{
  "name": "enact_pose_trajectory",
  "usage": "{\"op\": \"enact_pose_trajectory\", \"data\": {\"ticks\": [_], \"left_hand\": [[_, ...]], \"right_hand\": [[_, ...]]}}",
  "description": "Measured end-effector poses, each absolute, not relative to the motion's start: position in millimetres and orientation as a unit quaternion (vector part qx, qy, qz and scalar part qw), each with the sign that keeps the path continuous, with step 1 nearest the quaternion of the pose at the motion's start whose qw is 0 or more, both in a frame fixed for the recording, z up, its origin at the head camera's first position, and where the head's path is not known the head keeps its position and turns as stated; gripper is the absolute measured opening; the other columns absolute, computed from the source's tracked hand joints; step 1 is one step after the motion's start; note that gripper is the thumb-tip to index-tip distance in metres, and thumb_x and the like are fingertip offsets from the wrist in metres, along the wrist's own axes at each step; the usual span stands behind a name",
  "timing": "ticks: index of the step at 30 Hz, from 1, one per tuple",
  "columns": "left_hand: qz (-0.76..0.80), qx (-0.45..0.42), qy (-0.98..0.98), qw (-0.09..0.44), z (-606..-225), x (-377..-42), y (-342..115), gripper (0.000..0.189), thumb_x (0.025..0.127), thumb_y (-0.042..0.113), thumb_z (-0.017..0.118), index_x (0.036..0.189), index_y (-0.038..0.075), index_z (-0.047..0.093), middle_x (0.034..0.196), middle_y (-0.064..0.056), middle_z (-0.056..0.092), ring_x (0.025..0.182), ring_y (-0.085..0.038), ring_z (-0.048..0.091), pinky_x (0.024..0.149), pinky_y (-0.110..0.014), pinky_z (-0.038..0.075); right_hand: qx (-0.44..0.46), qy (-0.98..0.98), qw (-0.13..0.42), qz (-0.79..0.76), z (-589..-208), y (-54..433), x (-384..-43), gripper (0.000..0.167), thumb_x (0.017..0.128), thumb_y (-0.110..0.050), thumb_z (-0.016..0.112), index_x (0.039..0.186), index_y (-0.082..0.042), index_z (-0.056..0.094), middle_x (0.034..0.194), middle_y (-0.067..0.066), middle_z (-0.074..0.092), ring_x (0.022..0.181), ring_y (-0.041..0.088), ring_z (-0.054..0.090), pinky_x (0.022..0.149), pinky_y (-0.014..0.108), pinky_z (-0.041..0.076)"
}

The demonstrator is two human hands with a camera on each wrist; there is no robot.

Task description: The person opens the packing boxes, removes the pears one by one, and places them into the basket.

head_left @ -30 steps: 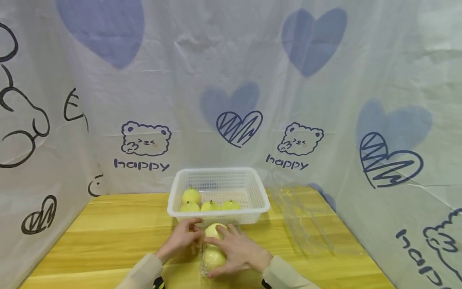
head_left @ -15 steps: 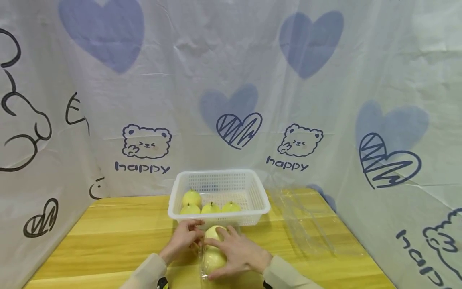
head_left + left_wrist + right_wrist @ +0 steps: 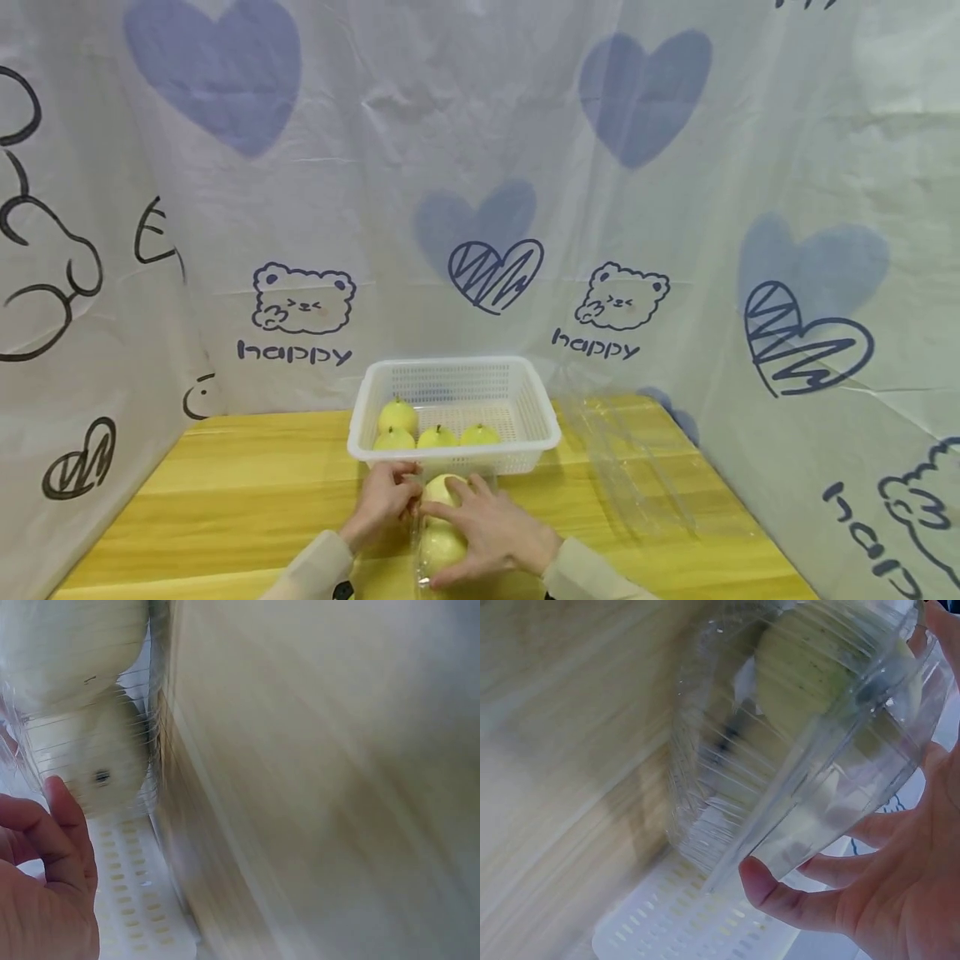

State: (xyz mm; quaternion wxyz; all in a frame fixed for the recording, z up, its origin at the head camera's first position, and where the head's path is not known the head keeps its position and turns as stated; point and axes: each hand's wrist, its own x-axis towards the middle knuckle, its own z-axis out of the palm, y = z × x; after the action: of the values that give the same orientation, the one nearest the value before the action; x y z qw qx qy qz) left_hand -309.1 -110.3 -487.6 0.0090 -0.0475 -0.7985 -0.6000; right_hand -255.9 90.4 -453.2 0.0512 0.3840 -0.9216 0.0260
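Observation:
A clear ribbed plastic box point(image 3: 727, 784) stands on the wooden table in front of the basket. Round yellow pears point(image 3: 442, 550) show inside it, one behind the other in the head view. My left hand point(image 3: 384, 502) is at the box's left side, its thumb and bent forefinger pinching the edge near the far corner. Over the top and right side my right hand point(image 3: 491, 533) lies with its fingers spread, fingertips touching the lid. Part of the box and its pears is hidden under that hand.
Right behind the box stands a white perforated basket point(image 3: 358, 433) with several yellow pears point(image 3: 397, 417) toward its left and front. Thin clear plastic point(image 3: 637, 467) lies on the table at the right. Printed curtains point(image 3: 487, 108) enclose the back and sides.
The head view has tilted up slightly, so everything sits a little lower. Both hands stay at the box, with only slight finger movement.

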Motion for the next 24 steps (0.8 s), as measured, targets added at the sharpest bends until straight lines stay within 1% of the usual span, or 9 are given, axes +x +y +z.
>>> {"op": "enact_pose_trajectory", "data": {"ticks": [1,4,8,11,14,17,19,21,24], "left_hand": [[-0.597,-0.045,-0.801,0.008,-488.5,-308.4,-110.6,0.033,0.077,-0.009,0.056,0.108,-0.009,0.066,0.054,-0.005,0.057,0.039,-0.008,0.047,0.038,-0.022,0.038],[-0.589,-0.044,-0.807,0.008,-490.4,-307.9,-111.2,0.033,0.079,-0.008,0.054,0.11,-0.009,0.066,0.054,-0.004,0.056,0.038,-0.008,0.045,0.038,-0.022,0.037],[-0.587,-0.058,-0.808,0.008,-492.2,-309.0,-112.0,0.032,0.083,-0.005,0.055,0.113,-0.008,0.066,0.055,-0.003,0.056,0.039,-0.007,0.046,0.039,-0.021,0.038],[-0.583,-0.08,-0.809,0.001,-492.6,-307.8,-115.2,0.033,0.086,-0.004,0.056,0.117,-0.01,0.065,0.055,-0.004,0.058,0.041,-0.008,0.048,0.04,-0.022,0.041],[-0.58,-0.112,-0.807,-0.022,-490.9,-305.3,-121.1,0.039,0.087,-0.004,0.057,0.126,-0.012,0.059,0.062,-0.007,0.062,0.045,-0.01,0.053,0.042,-0.026,0.046],[-0.59,-0.142,-0.793,-0.06,-486.8,-303.1,-127.8,0.048,0.087,-0.004,0.058,0.134,-0.014,0.049,0.072,-0.01,0.062,0.051,-0.013,0.057,0.046,-0.029,0.05],[-0.597,-0.154,-0.783,-0.083,-484.0,-302.4,-131.9,0.053,0.087,-0.004,0.059,0.137,-0.015,0.044,0.075,-0.012,0.06,0.054,-0.015,0.057,0.047,-0.031,0.052],[-0.6,-0.16,-0.777,-0.1,-482.3,-302.2,-135.0,0.054,0.085,-0.006,0.059,0.137,-0.014,0.045,0.075,-0.011,0.059,0.056,-0.015,0.057,0.048,-0.031,0.052],[-0.597,-0.163,-0.778,-0.109,-481.4,-301.7,-137.6,0.055,0.085,-0.008,0.058,0.138,-0.015,0.043,0.075,-0.011,0.058,0.057,-0.015,0.059,0.048,-0.032,0.053]], "right_hand": [[0.384,-0.922,0.049,0.028,-454.4,89.9,-255.3,0.085,0.072,-0.086,0.053,0.147,-0.048,0.035,0.146,0.007,0.042,0.124,0.029,0.045,0.084,0.054,0.053],[0.383,-0.922,0.052,0.024,-456.9,89.0,-254.0,0.085,0.072,-0.086,0.054,0.146,-0.049,0.035,0.145,0.006,0.041,0.124,0.029,0.044,0.084,0.054,0.053],[0.378,-0.924,0.059,0.012,-457.6,90.2,-252.7,0.086,0.071,-0.085,0.055,0.147,-0.049,0.035,0.145,0.007,0.04,0.126,0.029,0.043,0.085,0.055,0.052],[0.376,-0.925,0.044,0.025,-456.4,91.6,-251.3,0.086,0.072,-0.085,0.055,0.147,-0.048,0.034,0.149,0.008,0.038,0.131,0.034,0.041,0.087,0.06,0.05],[0.374,-0.926,0.019,0.044,-454.2,93.4,-250.6,0.087,0.074,-0.083,0.055,0.149,-0.047,0.032,0.153,0.009,0.035,0.137,0.04,0.037,0.09,0.066,0.047],[0.375,-0.926,0.007,0.054,-451.8,95.7,-251.0,0.087,0.075,-0.082,0.056,0.15,-0.046,0.031,0.155,0.009,0.033,0.139,0.044,0.034,0.09,0.069,0.045],[0.379,-0.924,0.005,0.057,-450.0,97.0,-251.3,0.088,0.075,-0.081,0.057,0.15,-0.046,0.03,0.156,0.009,0.032,0.139,0.043,0.033,0.091,0.069,0.044],[0.385,-0.921,0.005,0.063,-448.1,98.5,-251.3,0.088,0.075,-0.081,0.057,0.15,-0.046,0.029,0.156,0.009,0.031,0.139,0.042,0.034,0.092,0.069,0.044],[0.399,-0.914,0.004,0.078,-444.6,101.9,-251.4,0.088,0.074,-0.08,0.059,0.15,-0.046,0.029,0.157,0.011,0.029,0.141,0.039,0.032,0.096,0.067,0.043]]}}
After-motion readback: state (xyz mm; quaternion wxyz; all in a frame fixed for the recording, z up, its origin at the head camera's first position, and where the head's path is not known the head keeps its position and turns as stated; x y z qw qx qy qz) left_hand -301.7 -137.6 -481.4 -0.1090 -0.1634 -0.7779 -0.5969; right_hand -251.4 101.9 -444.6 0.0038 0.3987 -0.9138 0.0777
